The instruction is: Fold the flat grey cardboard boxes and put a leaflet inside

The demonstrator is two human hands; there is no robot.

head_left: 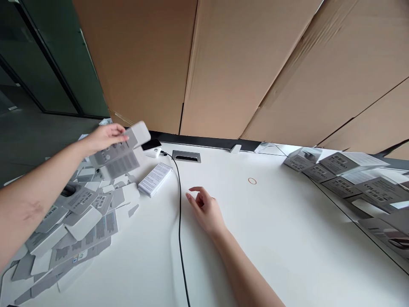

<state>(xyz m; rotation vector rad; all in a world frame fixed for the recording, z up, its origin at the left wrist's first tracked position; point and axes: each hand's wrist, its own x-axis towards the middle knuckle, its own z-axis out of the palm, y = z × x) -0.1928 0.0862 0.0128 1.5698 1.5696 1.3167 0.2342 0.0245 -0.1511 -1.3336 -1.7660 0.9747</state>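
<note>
- The left hand [110, 137] pinches a thin, flat, grey-and-white printed card carton [119, 155] by its upper edge, thumb on the near face.
- This carton is held tilted above the heap at the left of the table; its wide panel is grey with small, blurred print, and a lower panel carries dense rows of text too small to read.
- A pale flap with rounded corners sticks out at its upper right, and fold lines divide the panels.
- The right hand [207, 211] is held over the table with its thumb and index finger curved, their tips apart and nothing between them; the other fingers curl inward.
- Below the left hand lies a loose heap of flat grey-and-white card cartons [84, 215], overlapping at many angles, some showing barcodes.
- Between the hands sit a neat stack of white printed paper leaflets [155, 179] and a thin black cable [180, 213].
- A thin orange-brown ring-shaped band [252, 181] lies beyond the right hand, on the smooth white table [255, 238].
- At the far right stand grey-and-white card cartons with barcodes [340, 164], set close together.
- Upright brown cardboard panels [223, 72] line the table's far edge.
</note>
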